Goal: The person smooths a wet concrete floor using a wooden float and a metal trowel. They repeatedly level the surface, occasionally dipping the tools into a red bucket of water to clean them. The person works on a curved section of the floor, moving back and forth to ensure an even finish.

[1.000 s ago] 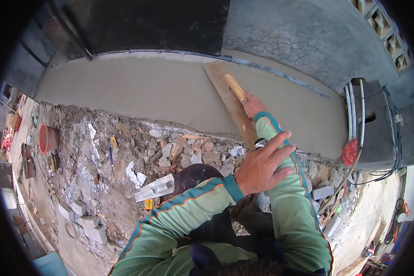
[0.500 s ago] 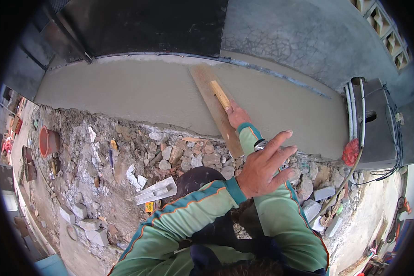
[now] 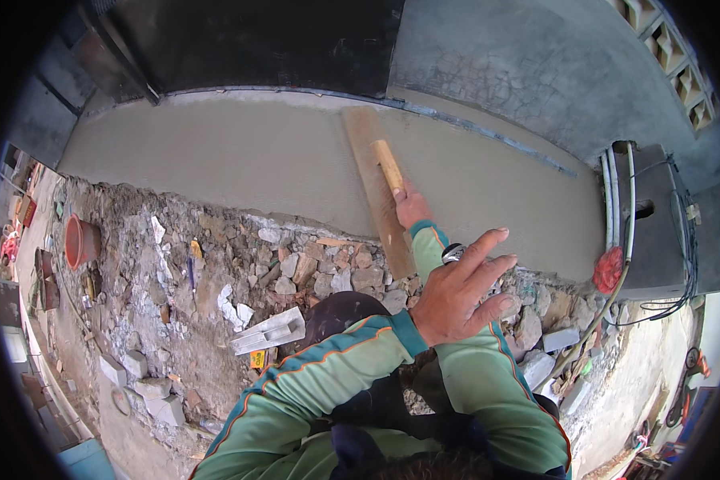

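Note:
My right hand [image 3: 412, 206] grips the pale wooden handle of a long plastering float [image 3: 361, 148]. The board lies across the smooth wet cement strip [image 3: 216, 144], its far end close to the wall and its near end over the rubble edge. My left hand [image 3: 465, 298] hovers above my right forearm with its fingers spread, holding nothing. On my wrist near it is a metal watch [image 3: 453, 254], partly hidden by the left hand.
Broken stones [image 3: 304, 268] and rubble lie in front of the strip. A grey channel-shaped piece [image 3: 270, 331] is by my knee. A reddish bucket [image 3: 82, 241] stands left. Pipes [image 3: 616, 196] and a red plastic bag [image 3: 608, 270] are at the right.
The far end of the float has swung a little to the right, so the board sits straighter across the strip. My left hand has stayed nearly still.

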A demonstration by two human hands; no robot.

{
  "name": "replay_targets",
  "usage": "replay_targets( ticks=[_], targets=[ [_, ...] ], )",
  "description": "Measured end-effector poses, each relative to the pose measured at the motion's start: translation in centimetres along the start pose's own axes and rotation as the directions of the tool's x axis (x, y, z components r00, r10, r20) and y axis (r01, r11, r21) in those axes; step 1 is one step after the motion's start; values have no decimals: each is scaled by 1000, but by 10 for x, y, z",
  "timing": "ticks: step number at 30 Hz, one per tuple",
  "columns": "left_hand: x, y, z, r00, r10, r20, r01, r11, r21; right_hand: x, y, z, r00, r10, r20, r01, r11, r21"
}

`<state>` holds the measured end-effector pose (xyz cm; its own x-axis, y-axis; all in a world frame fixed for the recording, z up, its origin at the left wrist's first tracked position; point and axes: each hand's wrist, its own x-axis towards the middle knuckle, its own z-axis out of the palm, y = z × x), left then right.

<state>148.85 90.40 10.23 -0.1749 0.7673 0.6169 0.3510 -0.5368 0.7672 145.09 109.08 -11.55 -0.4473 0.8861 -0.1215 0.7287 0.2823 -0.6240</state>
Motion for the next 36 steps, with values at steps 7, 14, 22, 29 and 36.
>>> replay_targets(
  ticks=[7, 14, 22, 29, 36],
  targets=[
    [-13, -19, -18, 1000, 4, -1, -4, 993, 121, -51, -13, -5, 996, 61, 60, -60, 998, -13],
    [-6, -2, -1, 998, -35, 57, 35, 999, 9, -7, 4, -20, 992, 120, 39, -121, 992, 23],
    [-7, -18, -13, 1000, -17, -5, 18, 990, 137, -42, -12, -41, 993, 69, 98, -57, 991, -122],
    [-10, -8, -10, 992, -73, 100, 65, 994, 83, -29, 33, -59, 999, 36, 21, -35, 998, -60],
    [-7, -18, -9, 995, -89, 39, 87, 994, 63, -33, 11, -67, 993, 99, 72, -87, 984, -156]
  ],
)
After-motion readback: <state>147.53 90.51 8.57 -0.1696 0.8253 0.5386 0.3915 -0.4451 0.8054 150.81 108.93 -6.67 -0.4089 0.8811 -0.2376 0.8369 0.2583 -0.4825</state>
